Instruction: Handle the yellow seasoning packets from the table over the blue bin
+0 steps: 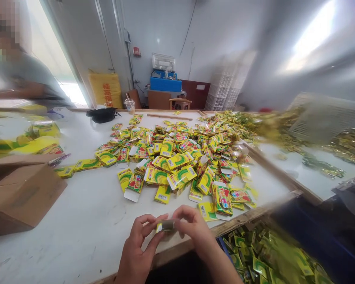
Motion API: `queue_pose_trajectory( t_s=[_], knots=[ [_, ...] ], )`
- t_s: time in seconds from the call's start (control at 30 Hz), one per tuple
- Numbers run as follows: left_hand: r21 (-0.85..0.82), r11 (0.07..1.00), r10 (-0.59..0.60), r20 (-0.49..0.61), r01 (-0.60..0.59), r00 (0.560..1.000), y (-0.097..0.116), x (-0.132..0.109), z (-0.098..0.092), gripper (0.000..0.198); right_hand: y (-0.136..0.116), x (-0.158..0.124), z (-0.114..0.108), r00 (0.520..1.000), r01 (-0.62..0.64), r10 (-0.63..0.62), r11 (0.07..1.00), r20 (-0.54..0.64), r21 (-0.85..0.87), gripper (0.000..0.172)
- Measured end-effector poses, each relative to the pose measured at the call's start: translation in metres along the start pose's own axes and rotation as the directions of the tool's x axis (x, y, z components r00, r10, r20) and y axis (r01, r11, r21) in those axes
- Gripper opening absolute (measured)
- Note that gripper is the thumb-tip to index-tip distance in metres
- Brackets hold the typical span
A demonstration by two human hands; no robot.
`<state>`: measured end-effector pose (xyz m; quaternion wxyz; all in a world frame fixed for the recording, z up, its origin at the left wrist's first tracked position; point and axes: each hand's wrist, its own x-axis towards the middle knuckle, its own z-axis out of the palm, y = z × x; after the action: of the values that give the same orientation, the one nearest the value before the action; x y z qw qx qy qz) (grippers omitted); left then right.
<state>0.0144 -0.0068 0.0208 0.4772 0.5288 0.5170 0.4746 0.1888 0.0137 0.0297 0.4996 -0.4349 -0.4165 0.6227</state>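
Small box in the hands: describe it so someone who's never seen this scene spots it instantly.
Find the white table with the pile of yellow-green boxes. At its near edge, the left hand pinches the small box, with the right hand at its other end. Unlike the piled boxes, it is held, its dark, apparently open end facing the camera.

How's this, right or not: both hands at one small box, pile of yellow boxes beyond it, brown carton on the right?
One slip: the carton is on the left, per the head view. The rest holds: left hand and right hand at one small box, pile beyond it.
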Motion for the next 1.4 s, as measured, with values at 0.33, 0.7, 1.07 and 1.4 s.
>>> queue_pose_trajectory(
  t_s=[0.33, 0.7, 1.07, 1.4],
  knots=[
    [-0.252, 0.931, -0.229, 0.164, 0.265, 0.960, 0.008, 0.016, -0.018, 0.036, -0.002, 0.009, 0.017, 0.979, 0.200, -0.190, 0.965, 0.072, -0.169, 0.018],
    [0.209, 0.955, 0.200, 0.072, -0.211, 0.977, -0.022, 0.025, -0.024, 0.029, 0.004, 0.016, 0.010, 0.985, 0.174, -0.175, 0.969, 0.007, -0.178, 0.015],
    [0.381, 0.626, 0.592, 0.337, -0.681, 0.732, -0.028, 0.026, -0.042, 0.045, 0.008, 0.006, 0.000, 0.828, 0.551, -0.531, 0.713, 0.180, -0.433, 0.018],
    [0.379, 0.724, 0.512, 0.266, -0.577, 0.817, -0.027, 0.015, -0.034, 0.031, 0.029, -0.004, 0.007, 0.807, 0.572, -0.562, 0.667, 0.183, -0.477, 0.024]
  ],
)
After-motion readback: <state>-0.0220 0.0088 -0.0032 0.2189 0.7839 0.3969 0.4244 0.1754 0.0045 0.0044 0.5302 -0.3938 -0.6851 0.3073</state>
